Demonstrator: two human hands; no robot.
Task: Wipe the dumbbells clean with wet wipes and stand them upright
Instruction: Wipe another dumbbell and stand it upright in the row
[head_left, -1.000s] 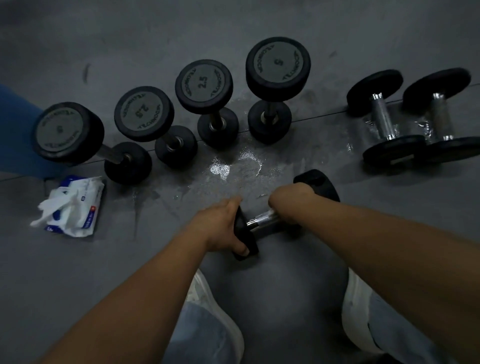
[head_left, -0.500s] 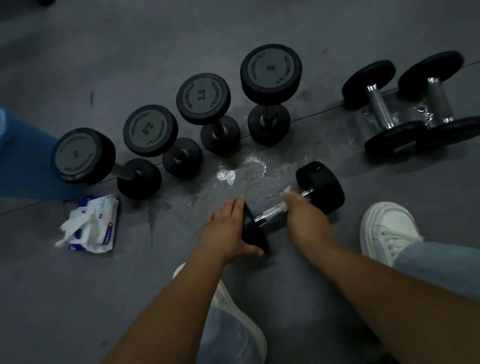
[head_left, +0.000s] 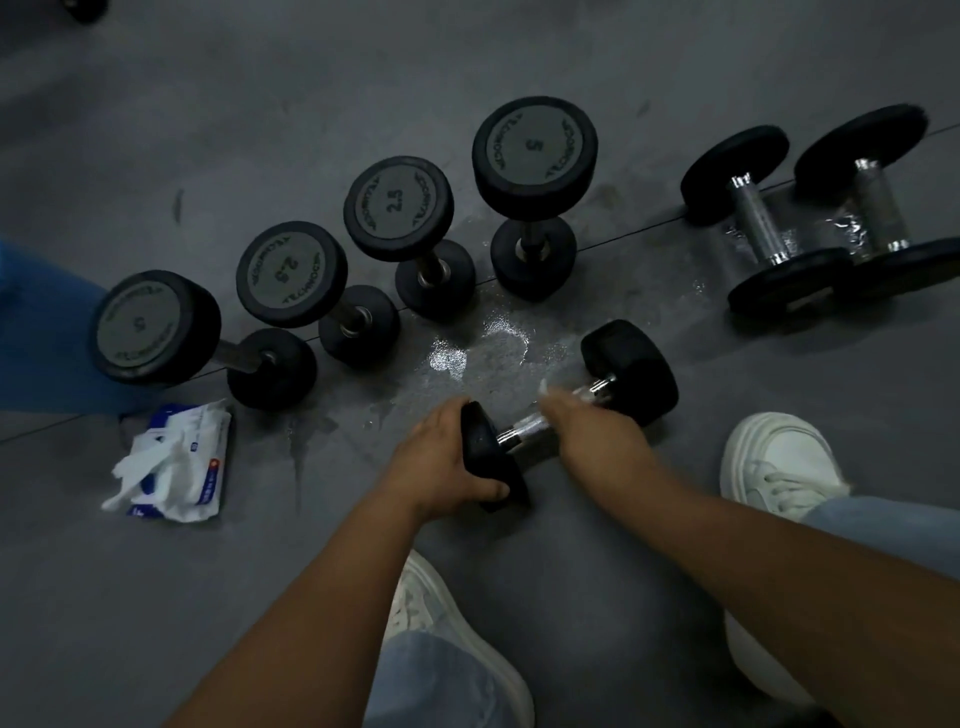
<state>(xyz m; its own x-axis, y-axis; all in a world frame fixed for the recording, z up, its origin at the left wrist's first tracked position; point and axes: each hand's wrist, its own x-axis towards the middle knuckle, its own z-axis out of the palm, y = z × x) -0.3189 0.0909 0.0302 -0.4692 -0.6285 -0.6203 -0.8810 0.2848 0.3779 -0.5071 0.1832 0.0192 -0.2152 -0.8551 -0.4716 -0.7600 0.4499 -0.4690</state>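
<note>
A small black dumbbell (head_left: 631, 366) lies on its side on the grey floor in front of me. My left hand (head_left: 441, 460) grips its near head. My right hand (head_left: 592, 426) is closed over the chrome handle with a white wet wipe (head_left: 545, 387) sticking out past the fingers. Behind it, several black dumbbells stand upright in a row, marked 5 (head_left: 535, 150), 2.5 (head_left: 397, 205), 2.5 (head_left: 291, 270) and 5 (head_left: 153, 325). Two larger dumbbells (head_left: 763, 228) lie on their sides at the right.
An open pack of wet wipes (head_left: 176, 462) lies on the floor at the left. A wet patch (head_left: 483, 353) shines between the row and the lying dumbbell. My white shoes (head_left: 774, 462) are at the bottom. Something blue (head_left: 36, 332) is at the left edge.
My right hand has slid along the handle with the wipe. The view has shifted, and my right shoe has come into sight. The left hand stays on the near head.
</note>
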